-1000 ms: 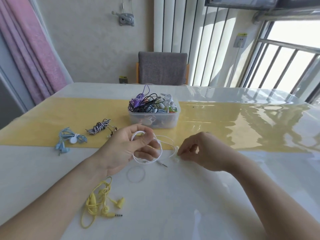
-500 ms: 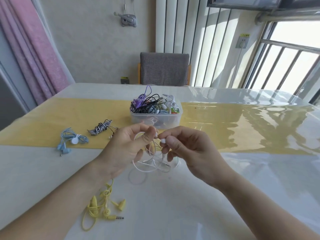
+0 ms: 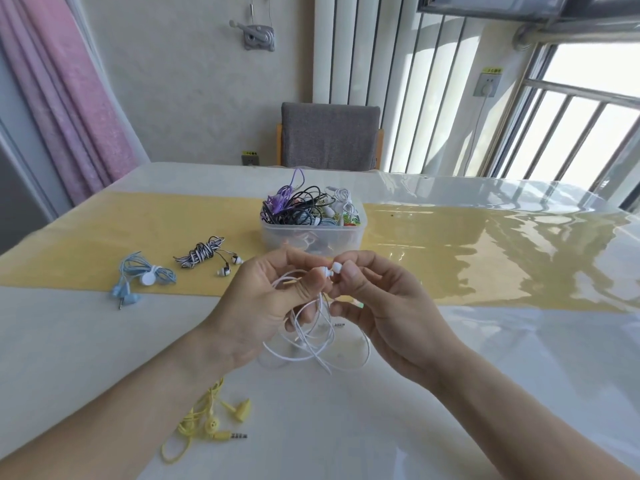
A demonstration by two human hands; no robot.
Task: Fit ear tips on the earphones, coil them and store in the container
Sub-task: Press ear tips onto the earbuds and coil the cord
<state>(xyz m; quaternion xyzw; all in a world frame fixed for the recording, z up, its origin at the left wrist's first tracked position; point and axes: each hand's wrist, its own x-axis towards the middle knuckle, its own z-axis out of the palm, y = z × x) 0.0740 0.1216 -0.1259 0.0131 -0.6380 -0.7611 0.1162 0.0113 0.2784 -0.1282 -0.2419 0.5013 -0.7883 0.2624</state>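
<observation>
My left hand (image 3: pixel 263 306) grips the white earphones (image 3: pixel 313 344) above the table, pinching one white earbud (image 3: pixel 323 271) at its fingertips while the loose cable loops hang below. My right hand (image 3: pixel 377 306) pinches a small white ear tip (image 3: pixel 336 266) that touches that earbud. Behind the hands stands the clear plastic container (image 3: pixel 311 233), filled with several tangled earphones in black, purple and white.
Blue earphones (image 3: pixel 142 277) and black-and-white striped coiled earphones (image 3: pixel 204 255) lie on the yellow table runner (image 3: pixel 104 237) at the left. Yellow earphones (image 3: pixel 211 424) lie near my left forearm. A grey chair (image 3: pixel 329 135) stands behind the table.
My right hand picked an ear tip off the table and brought it up to the earbud held by my left hand. Both hands rose, and the cable loops hang looser.
</observation>
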